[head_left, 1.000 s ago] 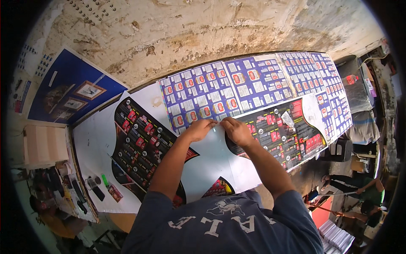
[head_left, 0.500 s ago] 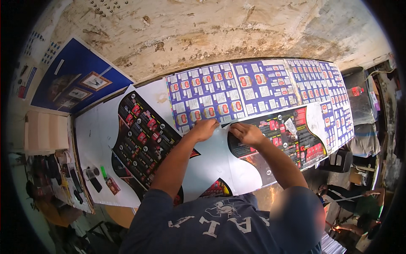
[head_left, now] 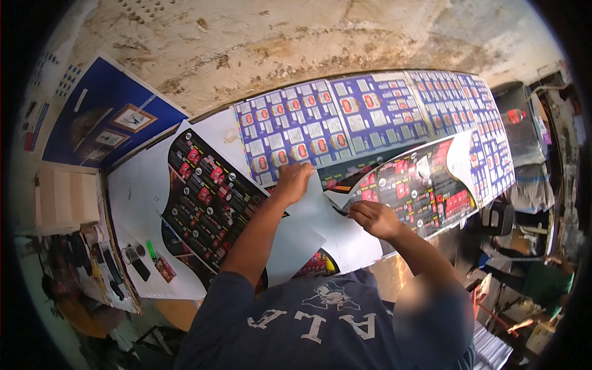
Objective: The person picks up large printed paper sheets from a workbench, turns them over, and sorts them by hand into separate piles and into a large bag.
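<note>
My right hand point(head_left: 375, 219) pinches the left end of a black printed sheet point(head_left: 425, 179) with red product pictures. That end is lifted and curls up off the table, showing another dark printed sheet point(head_left: 354, 171) beneath. My left hand point(head_left: 295, 183) is closed at the top edge of a plain pale grey sheet point(head_left: 302, 228); its fingertips are partly hidden. Left of it lies a second black printed sheet point(head_left: 213, 197) with a wavy cut edge. Part of another colourful print point(head_left: 319, 264) shows under the pale sheet, near my body.
Blue sheets of printed labels point(head_left: 296, 126) cover the table's far side, against a stained wall point(head_left: 277, 43). A phone point(head_left: 140, 271), a green object point(head_left: 151, 250) and a small red packet point(head_left: 165, 269) lie at left. Another person point(head_left: 539, 277) is at lower right.
My right hand has moved right and nearer my body, lifting and curling the printed sheet's end. My left hand has shifted slightly left, so the hands are farther apart.
</note>
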`<state>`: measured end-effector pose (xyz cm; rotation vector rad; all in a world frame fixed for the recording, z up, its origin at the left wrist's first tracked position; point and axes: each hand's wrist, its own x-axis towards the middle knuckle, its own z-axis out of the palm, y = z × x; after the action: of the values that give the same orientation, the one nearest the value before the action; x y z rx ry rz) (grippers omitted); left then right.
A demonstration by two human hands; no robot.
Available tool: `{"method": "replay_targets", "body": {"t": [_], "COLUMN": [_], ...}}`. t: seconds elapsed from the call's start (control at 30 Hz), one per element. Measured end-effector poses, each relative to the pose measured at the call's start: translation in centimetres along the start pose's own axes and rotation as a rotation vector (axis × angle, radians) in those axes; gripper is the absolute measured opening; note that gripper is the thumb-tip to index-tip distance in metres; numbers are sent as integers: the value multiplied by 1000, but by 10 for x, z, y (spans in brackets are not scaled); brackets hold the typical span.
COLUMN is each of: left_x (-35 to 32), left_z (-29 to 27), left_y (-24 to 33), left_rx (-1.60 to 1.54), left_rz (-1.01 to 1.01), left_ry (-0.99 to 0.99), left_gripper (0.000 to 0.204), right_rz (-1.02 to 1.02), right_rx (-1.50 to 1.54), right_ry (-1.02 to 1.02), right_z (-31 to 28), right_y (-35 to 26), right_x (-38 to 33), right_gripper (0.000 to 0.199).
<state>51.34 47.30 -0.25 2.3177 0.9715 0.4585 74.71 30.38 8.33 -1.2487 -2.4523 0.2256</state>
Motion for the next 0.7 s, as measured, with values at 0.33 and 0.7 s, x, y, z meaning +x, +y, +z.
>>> {"method": "replay_targets", "body": {"t": [0.33, 0.7], "left_x": [-5, -8], "left_z": [13, 15], "left_y": [3, 11], "left_rx": [230, 324], "left_rz": [241, 189], "left_ry": [215, 224], "left_gripper": [11, 19], "right_rz": [150, 776], "right_rx": [30, 4], "right_ry": [-83, -287], "right_z": [-86, -127], "right_y": [-91, -181], "right_x": [-95, -303], "right_gripper": [24, 14]}}
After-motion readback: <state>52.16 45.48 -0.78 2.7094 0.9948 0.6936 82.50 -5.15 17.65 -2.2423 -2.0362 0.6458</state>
